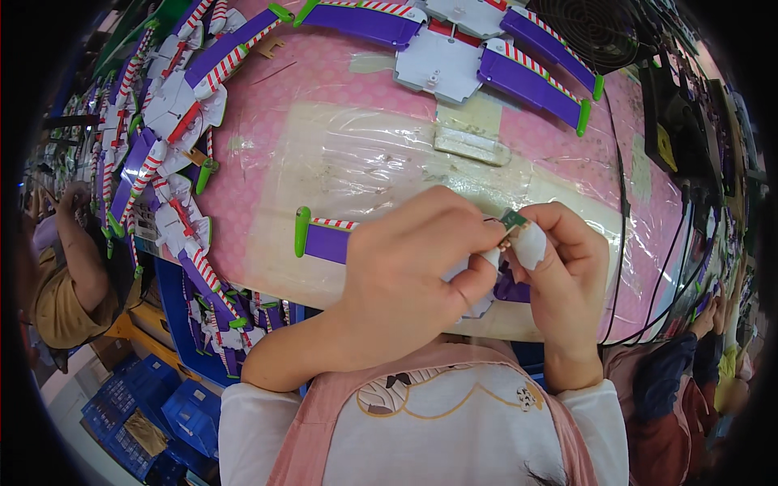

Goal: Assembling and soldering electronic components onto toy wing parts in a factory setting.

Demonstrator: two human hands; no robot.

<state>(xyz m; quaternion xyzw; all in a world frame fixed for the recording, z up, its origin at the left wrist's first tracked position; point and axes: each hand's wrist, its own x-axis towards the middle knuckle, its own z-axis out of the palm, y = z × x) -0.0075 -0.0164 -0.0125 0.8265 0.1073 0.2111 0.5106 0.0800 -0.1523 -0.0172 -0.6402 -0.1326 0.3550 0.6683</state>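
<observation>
My right hand [571, 279] pinches a small green circuit board [513, 219] between its thumb and forefinger. A white wrap [530, 245] covers the tip of that thumb. My left hand [413, 267] is closed right beside the board, its fingertips meeting at the board's edge. Something thin, perhaps a wire, shows there, but it is too small to name. Below both hands lies a purple, white and green toy wing piece [324, 243] with red stripes, its middle mostly hidden by my left hand.
Finished-looking toy wing sets [442, 69] lie at the back, with more piled [174, 121] on the left. A dark fan [596, 32] stands at the back right. A black cable [622, 186] crosses the pink table cover [259, 170]. Blue bins [194, 413] sit lower left; other people work on both sides.
</observation>
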